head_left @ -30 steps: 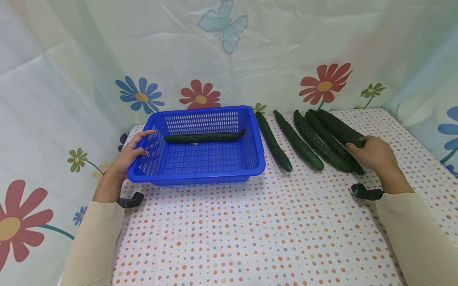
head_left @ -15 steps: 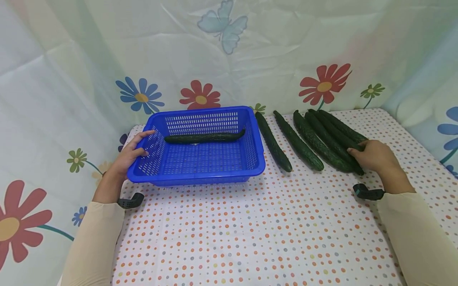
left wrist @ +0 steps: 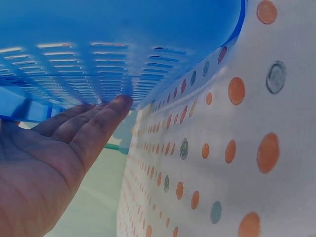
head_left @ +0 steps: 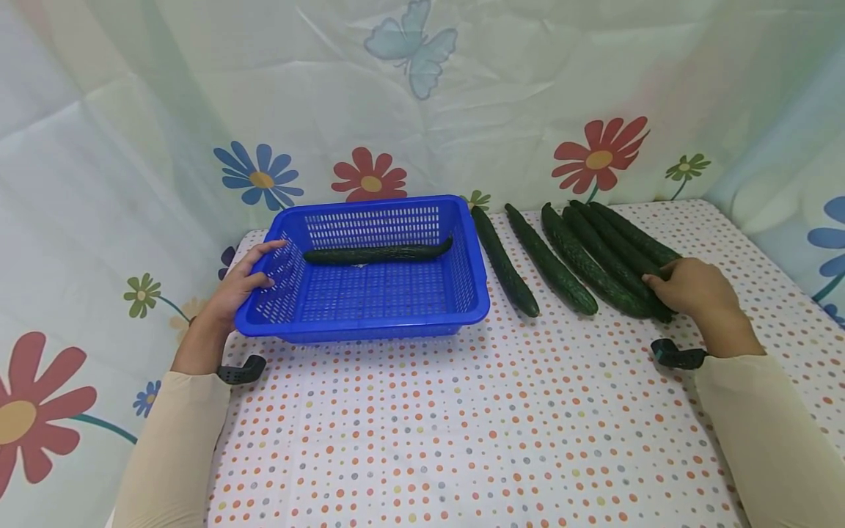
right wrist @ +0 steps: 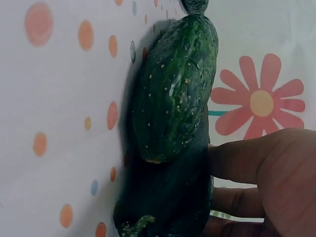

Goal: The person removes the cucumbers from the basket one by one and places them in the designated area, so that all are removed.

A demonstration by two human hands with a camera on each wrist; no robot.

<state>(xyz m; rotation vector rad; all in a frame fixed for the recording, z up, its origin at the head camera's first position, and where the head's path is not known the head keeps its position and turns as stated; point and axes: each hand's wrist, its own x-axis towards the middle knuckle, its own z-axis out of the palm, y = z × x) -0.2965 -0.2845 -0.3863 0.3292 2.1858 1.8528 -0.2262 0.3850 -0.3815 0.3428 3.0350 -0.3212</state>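
Note:
A blue plastic basket [head_left: 370, 330] with slotted sides stands on the left, one cucumber [head_left: 376, 254] lying across its bottom. My left hand [head_left: 240, 286] grips the basket's left rim, thumb over the edge; in the left wrist view its fingers [left wrist: 101, 126] lie along the outer wall. Several dark green cucumbers [head_left: 505, 264] lie slanted side by side to the right of the basket. At the near ends of the rightmost ones, my right hand [head_left: 700, 290] holds a cucumber [right wrist: 163, 192]; in the right wrist view another cucumber [right wrist: 173, 98] overlaps it. The right fingertips are partly hidden.
A white dotted cloth [head_left: 429, 425] covers the table. Behind it hangs a flowered curtain [head_left: 488, 95], close to the basket's back and the cucumbers' far ends. More curtain flanks the table left and right.
My right hand has shifted slightly right and down at the cucumbers, and the two rightmost ones now show apart from each other. The left hand and basket have stayed still.

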